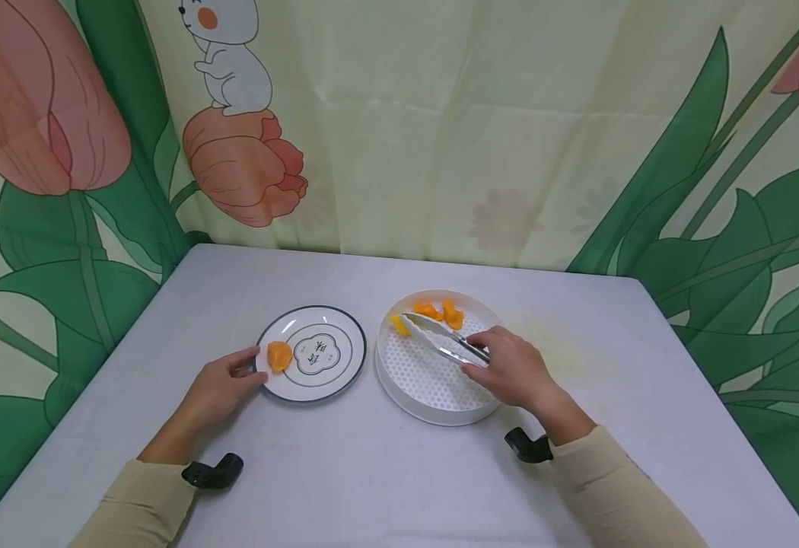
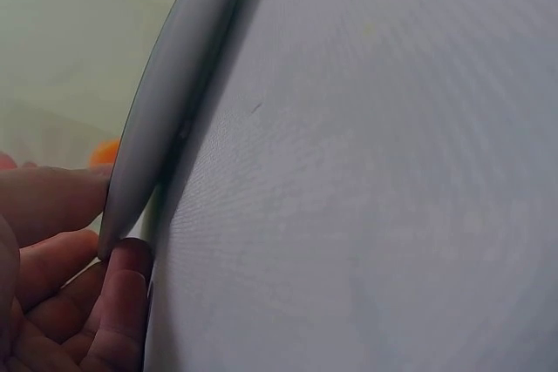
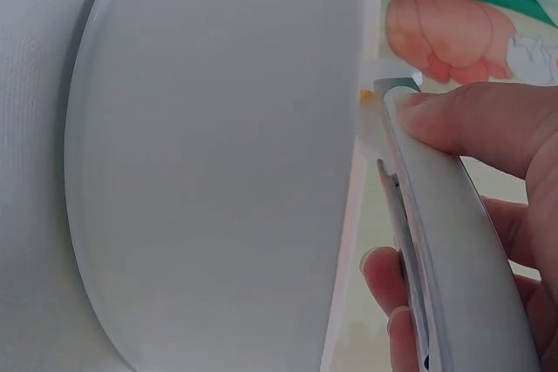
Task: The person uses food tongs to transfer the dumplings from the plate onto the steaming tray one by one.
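Note:
My left hand pinches the left rim of a white plate with a dark blue edge and a printed emblem; in the left wrist view its fingers meet the plate's edge. On that plate lies an orange piece of food. My right hand holds metal tongs with pale tips over a round white perforated tray. The tips are at a yellow piece; whether they grip it I cannot tell. Orange pieces lie at the tray's far side.
A white cloth covers the table. The plate stands just left of the tray, with a narrow gap between them. Behind the table hangs a curtain printed with tulips and a white animal. Each wrist carries a black camera mount.

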`<state>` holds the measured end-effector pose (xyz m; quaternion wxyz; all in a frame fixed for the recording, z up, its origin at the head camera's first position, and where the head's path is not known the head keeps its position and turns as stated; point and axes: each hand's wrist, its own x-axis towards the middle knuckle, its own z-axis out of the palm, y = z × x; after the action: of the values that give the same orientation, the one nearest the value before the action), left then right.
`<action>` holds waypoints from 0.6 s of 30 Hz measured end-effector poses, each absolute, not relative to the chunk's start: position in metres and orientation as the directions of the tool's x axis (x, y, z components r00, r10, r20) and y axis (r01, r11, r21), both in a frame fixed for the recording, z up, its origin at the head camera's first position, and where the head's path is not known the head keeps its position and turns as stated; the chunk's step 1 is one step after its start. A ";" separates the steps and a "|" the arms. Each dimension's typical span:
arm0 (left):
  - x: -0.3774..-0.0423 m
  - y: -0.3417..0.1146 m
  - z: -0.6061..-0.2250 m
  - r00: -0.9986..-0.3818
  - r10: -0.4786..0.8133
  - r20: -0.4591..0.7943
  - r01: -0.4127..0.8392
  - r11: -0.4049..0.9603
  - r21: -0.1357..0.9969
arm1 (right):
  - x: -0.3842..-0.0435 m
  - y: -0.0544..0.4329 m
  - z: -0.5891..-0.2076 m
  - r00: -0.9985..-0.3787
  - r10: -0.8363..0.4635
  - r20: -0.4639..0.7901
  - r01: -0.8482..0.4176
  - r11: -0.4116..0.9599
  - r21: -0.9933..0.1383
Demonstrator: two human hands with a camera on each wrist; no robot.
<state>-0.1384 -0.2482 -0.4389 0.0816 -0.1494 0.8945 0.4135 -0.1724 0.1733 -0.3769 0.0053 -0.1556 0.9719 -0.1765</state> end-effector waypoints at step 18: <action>-0.138 -0.247 -0.438 -0.941 -0.200 -0.271 -0.336 0.616 0.712 | -0.170 0.171 -0.375 -0.967 -0.254 0.005 -0.239 0.906 -0.350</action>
<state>-0.1376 -0.2468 -0.4377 0.0827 -0.1498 0.8951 0.4118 -0.1700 0.1708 -0.3753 0.0202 -0.1263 0.9759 -0.1768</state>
